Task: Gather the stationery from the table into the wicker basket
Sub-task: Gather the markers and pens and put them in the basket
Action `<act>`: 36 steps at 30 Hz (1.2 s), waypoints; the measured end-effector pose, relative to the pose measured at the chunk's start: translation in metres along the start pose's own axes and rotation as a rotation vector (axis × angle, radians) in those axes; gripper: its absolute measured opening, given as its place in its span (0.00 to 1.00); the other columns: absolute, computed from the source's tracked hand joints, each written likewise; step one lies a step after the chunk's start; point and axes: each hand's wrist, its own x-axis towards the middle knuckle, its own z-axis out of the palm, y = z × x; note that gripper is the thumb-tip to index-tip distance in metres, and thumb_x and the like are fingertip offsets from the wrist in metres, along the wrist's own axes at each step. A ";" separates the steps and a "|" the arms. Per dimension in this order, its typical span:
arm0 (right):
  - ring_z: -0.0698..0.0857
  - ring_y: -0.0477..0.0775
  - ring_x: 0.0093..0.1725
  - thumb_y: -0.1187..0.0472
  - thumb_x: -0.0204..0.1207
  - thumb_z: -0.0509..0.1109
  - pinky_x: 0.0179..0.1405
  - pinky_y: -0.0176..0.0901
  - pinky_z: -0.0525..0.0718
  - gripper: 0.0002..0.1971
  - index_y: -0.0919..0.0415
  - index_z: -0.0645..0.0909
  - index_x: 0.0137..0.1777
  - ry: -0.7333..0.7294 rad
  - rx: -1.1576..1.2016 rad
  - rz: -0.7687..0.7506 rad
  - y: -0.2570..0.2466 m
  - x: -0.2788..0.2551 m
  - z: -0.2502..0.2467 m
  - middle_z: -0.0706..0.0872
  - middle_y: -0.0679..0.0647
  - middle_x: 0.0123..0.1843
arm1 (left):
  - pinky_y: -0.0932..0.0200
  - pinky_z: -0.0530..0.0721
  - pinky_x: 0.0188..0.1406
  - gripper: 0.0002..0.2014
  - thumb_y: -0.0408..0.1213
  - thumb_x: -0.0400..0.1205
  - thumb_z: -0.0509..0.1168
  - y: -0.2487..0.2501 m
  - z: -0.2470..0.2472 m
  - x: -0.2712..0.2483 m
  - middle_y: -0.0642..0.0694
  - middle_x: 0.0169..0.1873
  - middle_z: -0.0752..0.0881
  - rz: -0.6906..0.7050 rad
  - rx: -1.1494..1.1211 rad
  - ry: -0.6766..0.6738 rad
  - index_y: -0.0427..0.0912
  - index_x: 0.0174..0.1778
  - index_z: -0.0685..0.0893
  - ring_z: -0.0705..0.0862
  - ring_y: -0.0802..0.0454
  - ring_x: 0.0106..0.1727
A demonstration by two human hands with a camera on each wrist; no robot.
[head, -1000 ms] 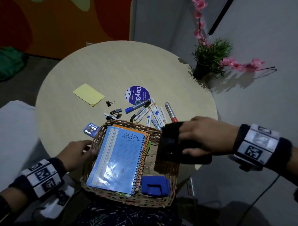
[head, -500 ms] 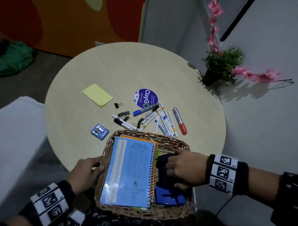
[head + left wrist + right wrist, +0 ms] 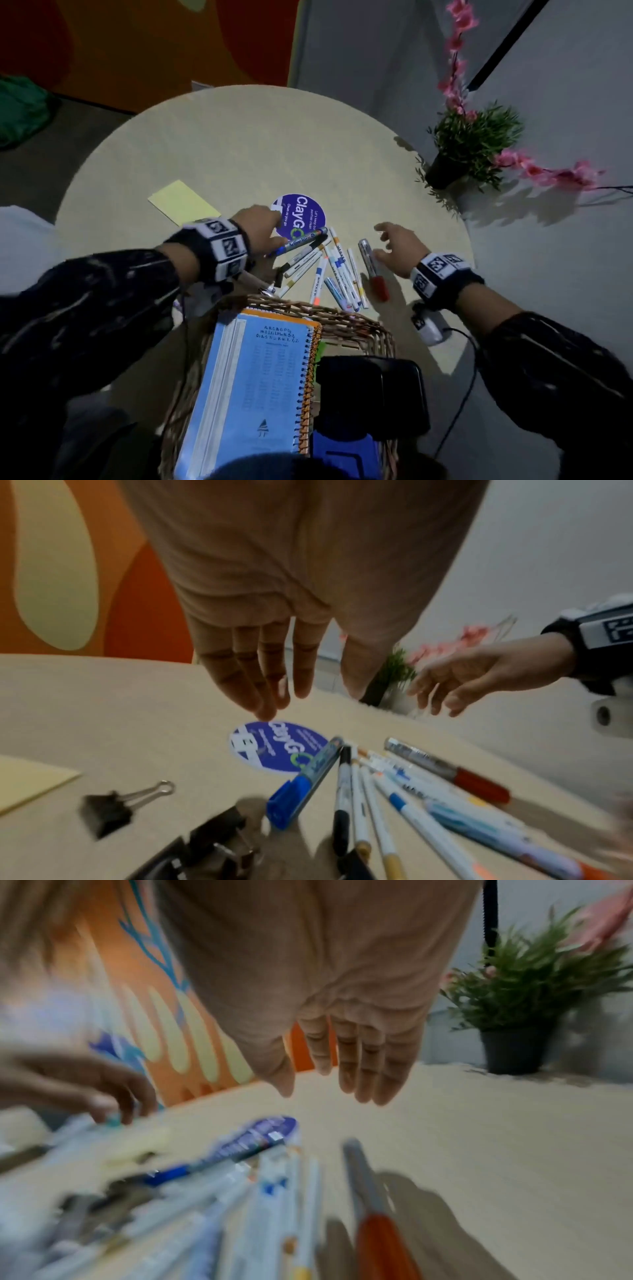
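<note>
The wicker basket [image 3: 359, 329] sits at the table's near edge and holds a blue spiral notebook [image 3: 253, 387], a black case [image 3: 373, 394] and a blue punch [image 3: 342, 455]. Beyond it lie several markers [image 3: 335, 274] in a fan, with a blue-capped marker [image 3: 298, 241] on the left and a red-capped marker [image 3: 373, 270] on the right. My left hand [image 3: 263, 222] hovers open over the fan's left side, fingers straight [image 3: 260, 680], holding nothing. My right hand [image 3: 394, 240] hovers open just right of the red-capped marker, fingers spread [image 3: 363, 1074].
A round purple sticker [image 3: 305, 212] lies under the marker tips. A yellow sticky pad [image 3: 181, 202] lies to the left. Black binder clips [image 3: 106, 813] lie below my left wrist. A potted plant [image 3: 472, 144] with pink flowers stands at the right edge of the table [image 3: 260, 144].
My right hand let go of the black case in the basket and moved out to the markers. My left hand left the basket's side and reached over the marker pile.
</note>
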 end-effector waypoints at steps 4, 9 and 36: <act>0.84 0.65 0.47 0.52 0.68 0.75 0.43 0.50 0.83 0.30 0.63 0.67 0.66 -0.201 -0.054 0.226 0.020 0.027 0.047 0.83 0.64 0.57 | 0.52 0.81 0.44 0.21 0.48 0.78 0.64 0.009 0.037 0.059 0.36 0.48 0.84 -0.027 0.030 -0.075 0.36 0.59 0.77 0.83 0.38 0.45; 0.80 0.62 0.36 0.58 0.69 0.71 0.37 0.52 0.85 0.19 0.62 0.68 0.54 -0.138 -0.105 0.187 0.027 0.030 0.073 0.84 0.64 0.49 | 0.46 0.88 0.47 0.16 0.47 0.72 0.64 -0.008 0.066 0.106 0.41 0.37 0.83 -0.041 0.126 -0.181 0.40 0.48 0.74 0.86 0.38 0.42; 0.81 0.57 0.28 0.43 0.56 0.82 0.28 0.43 0.81 0.24 0.59 0.75 0.36 -0.360 -0.405 -0.155 -0.053 0.036 0.063 0.81 0.54 0.32 | 0.50 0.82 0.60 0.14 0.39 0.79 0.63 -0.033 0.057 0.003 0.42 0.57 0.85 0.268 0.309 -0.356 0.43 0.60 0.80 0.82 0.44 0.59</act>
